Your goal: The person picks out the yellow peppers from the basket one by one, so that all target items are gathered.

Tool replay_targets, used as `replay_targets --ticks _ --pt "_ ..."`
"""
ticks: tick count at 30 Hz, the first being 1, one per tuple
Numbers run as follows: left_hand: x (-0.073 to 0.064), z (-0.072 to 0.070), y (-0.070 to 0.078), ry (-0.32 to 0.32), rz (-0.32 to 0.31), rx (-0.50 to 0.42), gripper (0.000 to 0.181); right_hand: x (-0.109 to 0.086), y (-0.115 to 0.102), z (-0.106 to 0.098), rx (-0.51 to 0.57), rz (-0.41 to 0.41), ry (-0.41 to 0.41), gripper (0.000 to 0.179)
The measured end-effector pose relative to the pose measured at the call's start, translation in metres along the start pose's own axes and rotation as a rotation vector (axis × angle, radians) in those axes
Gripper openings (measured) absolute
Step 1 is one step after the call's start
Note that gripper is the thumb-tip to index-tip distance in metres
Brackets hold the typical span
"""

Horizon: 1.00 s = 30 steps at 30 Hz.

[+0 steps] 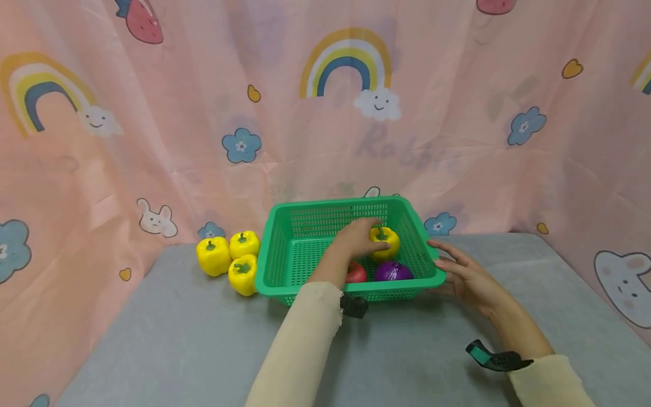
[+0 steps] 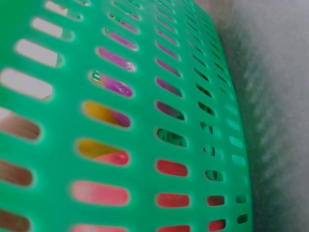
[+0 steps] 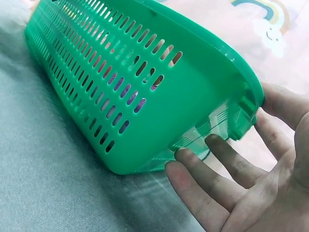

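Observation:
A green plastic basket (image 1: 351,290) with slotted walls stands on the table. My left hand (image 1: 356,236) reaches over its near wall and holds a yellow bell pepper (image 1: 387,246) in the right part, the thumb across its front. Close by in the basket are a purple onion (image 1: 393,272) and a red round item (image 1: 356,273), partly hidden by my left arm. Only slivers of contents show through the basket wall (image 2: 140,145) in the left wrist view. At the basket's right end my right hand (image 1: 470,277) touches the rim and side wall with spread, fairly straight fingers (image 3: 236,159).
Left of the basket, three yellow bell peppers (image 1: 243,275) stand in a cluster, the nearest one close against the basket's left end. Grey cloth covers the table (image 1: 203,339). A pink printed curtain (image 1: 285,158) hangs directly behind it.

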<state>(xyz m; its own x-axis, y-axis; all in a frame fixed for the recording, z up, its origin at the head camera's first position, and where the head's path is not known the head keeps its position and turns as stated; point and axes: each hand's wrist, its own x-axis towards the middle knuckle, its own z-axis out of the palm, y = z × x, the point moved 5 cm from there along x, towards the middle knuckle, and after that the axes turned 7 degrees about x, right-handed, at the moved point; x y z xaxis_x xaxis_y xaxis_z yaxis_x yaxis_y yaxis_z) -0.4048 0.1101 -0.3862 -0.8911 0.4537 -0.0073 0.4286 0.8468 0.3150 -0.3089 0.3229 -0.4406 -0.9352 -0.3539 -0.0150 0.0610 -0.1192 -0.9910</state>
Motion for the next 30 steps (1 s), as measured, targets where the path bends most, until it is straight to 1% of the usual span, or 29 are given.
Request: replay_targets --ticks 2,5,11,19,24,30 --pt "-0.0001 -0.0008 0.0004 0.019 0.009 -0.018 0.062 0.0001 0.0002 0.0000 0.008 -0.001 -0.005 0.054" --pt "-0.0012 -0.0017 0.0010 0.027 0.013 -0.056 0.057 0.0002 0.0003 0.0000 0.018 -0.005 -0.009 0.053" --pt "-0.0025 -0.0010 0.0003 0.006 0.007 -0.120 0.052 0.0002 0.0002 0.0003 0.023 -0.005 -0.006 0.051" --pt "-0.0011 -0.0003 -0.0008 -0.011 0.007 -0.116 0.062 0.0008 0.0009 -0.0004 0.026 -0.007 -0.014 0.051" --pt "-0.0002 0.0003 -0.0014 -0.009 -0.002 -0.116 0.060 0.0004 0.0008 -0.0003 0.024 -0.009 -0.018 0.051" --pt "-0.0002 0.0007 -0.0002 -0.014 0.011 -0.120 0.058 0.0002 0.0017 -0.0002 0.027 -0.009 -0.015 0.052"
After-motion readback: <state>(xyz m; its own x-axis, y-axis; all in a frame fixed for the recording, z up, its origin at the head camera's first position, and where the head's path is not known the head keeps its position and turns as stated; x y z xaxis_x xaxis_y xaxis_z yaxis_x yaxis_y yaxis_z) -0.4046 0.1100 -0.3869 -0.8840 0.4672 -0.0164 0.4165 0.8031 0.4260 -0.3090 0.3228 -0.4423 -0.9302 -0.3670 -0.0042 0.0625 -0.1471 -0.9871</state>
